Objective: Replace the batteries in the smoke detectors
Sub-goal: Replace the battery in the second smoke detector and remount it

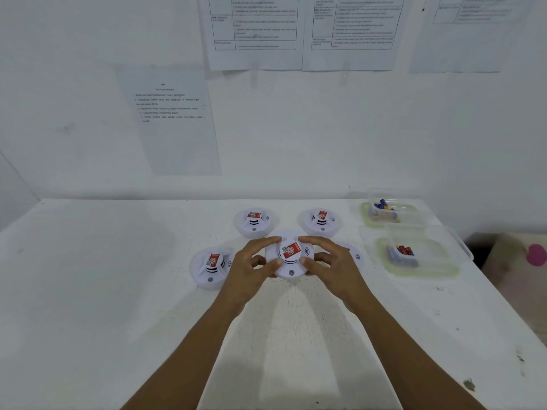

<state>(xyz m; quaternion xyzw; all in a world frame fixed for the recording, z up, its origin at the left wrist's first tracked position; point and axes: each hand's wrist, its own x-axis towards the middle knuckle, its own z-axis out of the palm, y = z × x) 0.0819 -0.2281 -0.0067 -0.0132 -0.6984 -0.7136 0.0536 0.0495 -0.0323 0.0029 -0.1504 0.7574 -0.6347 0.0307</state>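
Note:
A round white smoke detector with a red sticker on top sits in the middle of the white table. My left hand grips its left rim and my right hand grips its right rim, fingers curled around it. Three more detectors lie around it: one at the left, one at the back left, one at the back right. A further detector is mostly hidden behind my right hand.
Two clear plastic tubs with batteries stand at the right: a far one and a near one. The table's right edge drops off beside them. Printed sheets hang on the white wall behind.

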